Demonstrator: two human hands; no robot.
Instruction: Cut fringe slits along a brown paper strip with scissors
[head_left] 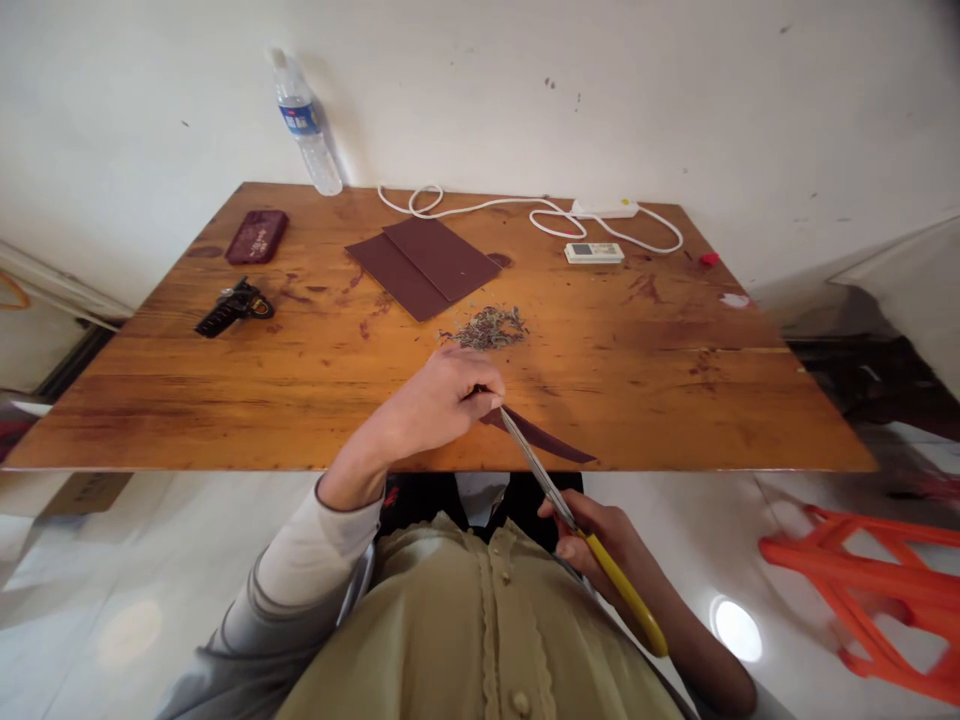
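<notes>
Over the table's front edge, my left hand point(450, 400) is closed, thumb and fingers pinching a dark maroon sheet point(551, 437). Much of that sheet is covered by my fingers and the blades; its pointed end reaches to the right. In my right hand point(600, 540) is a pair of scissors point(534, 462) with a yellow handle, blades slanting up to the left. Their tips meet the sheet right beside my left fingertips. A small heap of thin shreds point(491, 328) lies just beyond my left hand.
Two overlapping maroon sheets point(420, 265) lie further back on the wooden table point(675, 400). A dark red case point(257, 237) and a black hair clip point(234, 306) sit left. At the back are a bottle point(307, 130), a white power strip point(604, 208) and a remote point(594, 253). An orange stool point(862, 575) stands right.
</notes>
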